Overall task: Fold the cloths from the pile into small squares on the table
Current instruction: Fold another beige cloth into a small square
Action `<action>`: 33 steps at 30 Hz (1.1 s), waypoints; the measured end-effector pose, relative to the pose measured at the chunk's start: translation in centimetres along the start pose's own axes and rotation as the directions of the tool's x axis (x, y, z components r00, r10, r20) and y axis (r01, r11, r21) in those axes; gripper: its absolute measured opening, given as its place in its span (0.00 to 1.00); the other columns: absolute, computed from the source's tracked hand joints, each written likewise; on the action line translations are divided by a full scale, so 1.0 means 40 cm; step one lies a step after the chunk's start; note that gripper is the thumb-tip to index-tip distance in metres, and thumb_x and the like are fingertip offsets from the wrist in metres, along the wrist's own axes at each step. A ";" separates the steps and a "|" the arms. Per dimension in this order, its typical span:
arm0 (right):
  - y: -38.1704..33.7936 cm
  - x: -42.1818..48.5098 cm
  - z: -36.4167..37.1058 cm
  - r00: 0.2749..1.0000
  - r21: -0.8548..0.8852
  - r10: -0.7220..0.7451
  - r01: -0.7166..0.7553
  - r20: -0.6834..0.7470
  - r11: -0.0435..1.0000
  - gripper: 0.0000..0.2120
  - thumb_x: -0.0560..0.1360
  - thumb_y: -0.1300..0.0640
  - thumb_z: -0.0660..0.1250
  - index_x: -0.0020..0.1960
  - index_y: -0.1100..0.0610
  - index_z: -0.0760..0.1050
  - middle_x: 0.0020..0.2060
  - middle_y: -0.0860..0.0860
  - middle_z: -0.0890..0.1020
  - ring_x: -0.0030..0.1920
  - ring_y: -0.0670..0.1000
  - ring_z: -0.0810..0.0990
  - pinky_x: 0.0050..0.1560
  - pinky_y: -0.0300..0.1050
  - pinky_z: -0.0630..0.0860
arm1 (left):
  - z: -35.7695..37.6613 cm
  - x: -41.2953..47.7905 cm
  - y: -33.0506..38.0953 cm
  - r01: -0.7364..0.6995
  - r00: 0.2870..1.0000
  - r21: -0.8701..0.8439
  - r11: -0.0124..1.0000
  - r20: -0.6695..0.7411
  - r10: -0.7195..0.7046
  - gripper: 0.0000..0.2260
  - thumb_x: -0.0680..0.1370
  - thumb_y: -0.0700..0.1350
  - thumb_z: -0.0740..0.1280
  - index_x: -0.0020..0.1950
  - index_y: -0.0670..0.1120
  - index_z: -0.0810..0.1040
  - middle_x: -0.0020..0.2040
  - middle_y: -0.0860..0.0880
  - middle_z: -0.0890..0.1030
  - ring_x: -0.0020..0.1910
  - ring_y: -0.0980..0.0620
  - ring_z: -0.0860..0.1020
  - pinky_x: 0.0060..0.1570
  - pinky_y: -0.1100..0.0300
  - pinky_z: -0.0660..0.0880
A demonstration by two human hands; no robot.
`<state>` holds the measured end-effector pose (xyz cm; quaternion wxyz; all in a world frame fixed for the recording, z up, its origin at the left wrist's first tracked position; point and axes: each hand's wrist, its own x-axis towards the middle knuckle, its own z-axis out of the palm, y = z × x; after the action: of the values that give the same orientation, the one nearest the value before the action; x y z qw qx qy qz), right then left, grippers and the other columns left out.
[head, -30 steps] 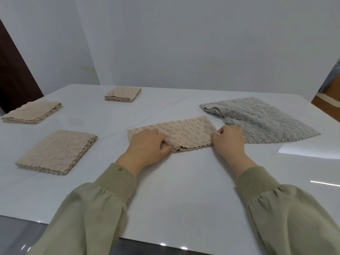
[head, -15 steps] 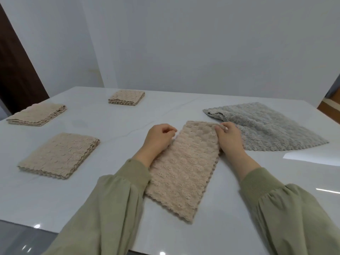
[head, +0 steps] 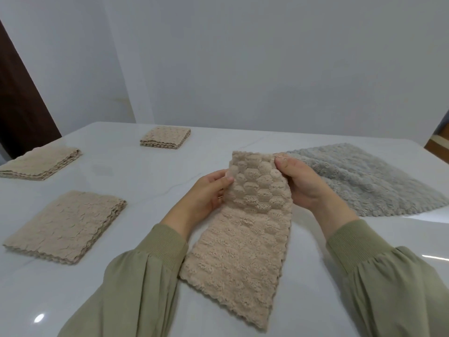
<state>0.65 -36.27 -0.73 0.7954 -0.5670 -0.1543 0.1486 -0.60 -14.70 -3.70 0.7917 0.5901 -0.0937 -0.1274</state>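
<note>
Your left hand (head: 206, 194) and your right hand (head: 305, 183) hold the far end of the beige cloth (head: 243, 239), one at each corner, and the fingers (head: 281, 164) of both are clamped on its edges. This end is lifted; the near end lies on the worktop (head: 150, 181), at the middle of the near edge. The grey cloth (head: 369, 181) lies spread toward the right edge. The near stack (head: 65, 224) and the side stack (head: 41, 162) lie by the left edge, and the far stack (head: 165, 137) lies by the far edge.
</note>
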 end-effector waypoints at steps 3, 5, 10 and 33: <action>-0.003 0.009 -0.016 0.985 -0.099 0.061 -0.078 -0.163 0.992 0.14 0.78 0.55 0.60 0.57 0.64 0.76 0.48 0.57 0.83 0.49 0.56 0.81 0.50 0.48 0.79 | 0.016 0.000 0.002 -0.039 0.999 -0.056 0.998 -0.021 0.038 0.07 0.76 0.37 0.65 0.50 0.42 0.82 0.49 0.40 0.83 0.47 0.44 0.81 0.50 0.51 0.79; -0.006 0.007 -0.022 0.959 -0.102 0.147 -0.176 -0.242 0.979 0.19 0.72 0.49 0.67 0.55 0.63 0.77 0.45 0.57 0.79 0.44 0.56 0.77 0.47 0.47 0.76 | 0.015 0.007 0.008 -0.064 0.991 -0.015 0.998 -0.115 0.061 0.11 0.76 0.34 0.65 0.40 0.47 0.83 0.43 0.43 0.83 0.44 0.45 0.81 0.49 0.50 0.79; -0.020 -0.002 -0.014 0.932 -0.195 0.212 -0.276 -0.295 0.941 0.07 0.66 0.60 0.72 0.42 0.61 0.78 0.35 0.54 0.79 0.33 0.51 0.74 0.36 0.41 0.76 | 0.016 0.002 0.031 -0.111 0.953 0.079 0.991 -0.273 0.129 0.08 0.74 0.31 0.66 0.47 0.43 0.79 0.38 0.49 0.82 0.38 0.51 0.81 0.41 0.58 0.79; 0.057 -0.035 0.111 0.784 -0.515 -0.385 0.099 -0.486 0.851 0.14 0.74 0.56 0.56 0.50 0.56 0.80 0.44 0.51 0.81 0.45 0.48 0.78 0.41 0.36 0.75 | 0.043 -0.067 0.067 -0.043 0.891 -0.019 0.999 -0.453 0.030 0.07 0.75 0.38 0.62 0.40 0.41 0.78 0.37 0.43 0.82 0.37 0.45 0.82 0.38 0.57 0.78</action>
<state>-2.58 -32.35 -1.61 0.6580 -0.7319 -0.0125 -0.1767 -3.39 -14.69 -0.63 0.8024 0.5903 0.0840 0.0269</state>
